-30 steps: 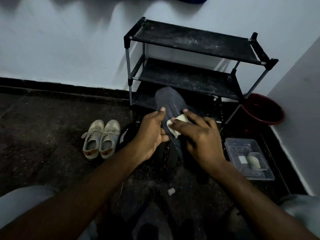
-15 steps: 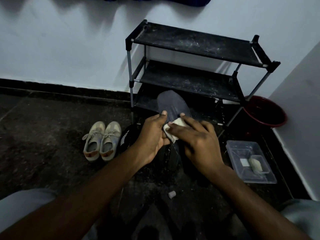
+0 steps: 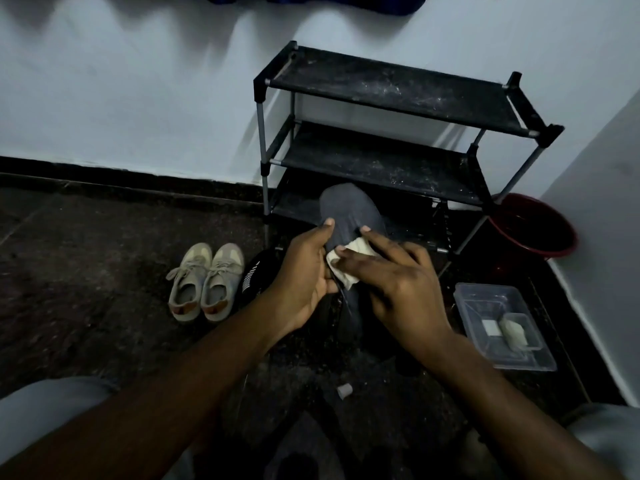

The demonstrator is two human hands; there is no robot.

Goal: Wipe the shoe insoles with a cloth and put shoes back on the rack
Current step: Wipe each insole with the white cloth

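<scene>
Left fingers point(image 3: 327, 225) gripped the insole point(image 3: 349, 206); right fingers point(image 3: 372, 237) pressed the cloth point(image 3: 346, 277) flat onto it. Below them its heel end vanished into shadow.

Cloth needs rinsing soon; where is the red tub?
Head view, far right: the dark red plastic tub stands in the corner, right of the black shoe rack.
</scene>
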